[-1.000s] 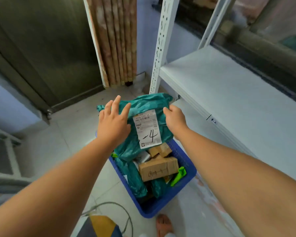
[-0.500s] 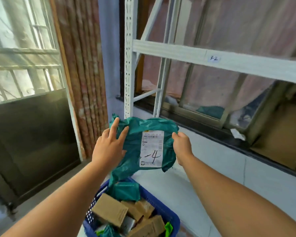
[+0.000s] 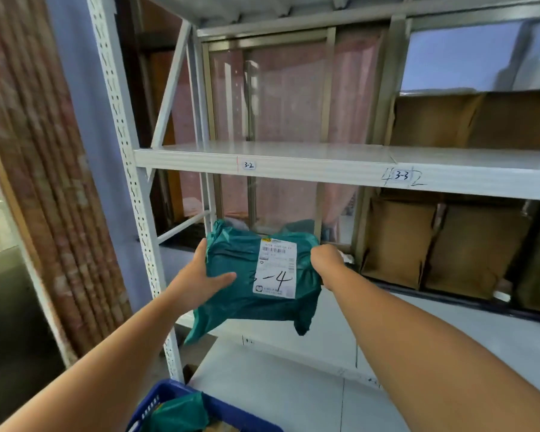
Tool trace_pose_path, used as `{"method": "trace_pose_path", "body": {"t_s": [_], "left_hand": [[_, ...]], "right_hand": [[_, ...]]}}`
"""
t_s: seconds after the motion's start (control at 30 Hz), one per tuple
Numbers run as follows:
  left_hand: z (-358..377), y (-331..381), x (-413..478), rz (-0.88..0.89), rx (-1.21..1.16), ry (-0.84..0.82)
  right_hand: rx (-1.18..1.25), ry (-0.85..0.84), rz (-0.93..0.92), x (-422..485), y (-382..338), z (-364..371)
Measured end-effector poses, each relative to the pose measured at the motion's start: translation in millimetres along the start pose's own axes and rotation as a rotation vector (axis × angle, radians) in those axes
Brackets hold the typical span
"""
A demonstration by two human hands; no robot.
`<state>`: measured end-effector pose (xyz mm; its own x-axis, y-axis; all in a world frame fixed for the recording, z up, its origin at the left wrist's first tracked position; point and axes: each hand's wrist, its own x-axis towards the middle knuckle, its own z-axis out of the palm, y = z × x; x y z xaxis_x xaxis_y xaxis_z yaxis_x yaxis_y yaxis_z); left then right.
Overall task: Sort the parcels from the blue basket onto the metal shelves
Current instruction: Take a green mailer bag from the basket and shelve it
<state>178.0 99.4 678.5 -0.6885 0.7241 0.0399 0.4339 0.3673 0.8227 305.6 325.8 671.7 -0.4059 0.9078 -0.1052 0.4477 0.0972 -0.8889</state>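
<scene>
Tagger: Shifted up: shelves [image 3: 293,165] now fill the view, basket [image 3: 231,413] dropped to the bottom edge, parcel [image 3: 231,307] raised in front of the shelves, below the 3-2 tier.
Checker: Hands?
Tagger: Both grip it midair. Left hand [image 3: 200,282] on the left side, thumb across the front; right hand [image 3: 326,260] clutches the right edge. Label [image 3: 276,269] faces the camera, "3-4" handwritten.

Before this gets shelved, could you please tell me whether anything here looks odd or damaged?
The 3-3 sticker on the shelf edge has a handwritten 4 and 2 scrawled beside it, unlike the clean 3-2 sticker. The green parcel looks intact.
</scene>
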Motion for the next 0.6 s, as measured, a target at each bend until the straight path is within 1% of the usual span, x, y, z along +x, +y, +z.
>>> {"method": "trace_pose_path", "body": {"t_s": [0.07, 0.1, 0.23, 0.37, 0.43, 0.53, 0.6], "left_hand": [[15, 24, 1, -0.05, -0.235, -0.004], [24, 36, 1, -0.068, -0.3, -0.002], [72, 80, -1, -0.026, -0.406, -0.027], [111, 130, -4, -0.071, -0.605, -0.093], [127, 148, -3, -0.05, -0.657, -0.1], [150, 175, -4, -0.003, -0.659, -0.119], [165, 192, -7, 0.022, -0.655, -0.19]], "right_hand": [[-0.024, -0.013, 0.058, 3, 9, -29], [-0.021, -0.032, 0.08, 5, 14, -44], [0.111, -0.015, 0.145, 7, 34, -106], [0.236, 0.007, 0.11, 2, 41, -160], [0.267, 0.031, 0.068, -1, 43, -183], [0.321, 0.087, 0.044, -3, 45, -214], [0.345, 0.098, 0.059, -5, 47, -233]]}}
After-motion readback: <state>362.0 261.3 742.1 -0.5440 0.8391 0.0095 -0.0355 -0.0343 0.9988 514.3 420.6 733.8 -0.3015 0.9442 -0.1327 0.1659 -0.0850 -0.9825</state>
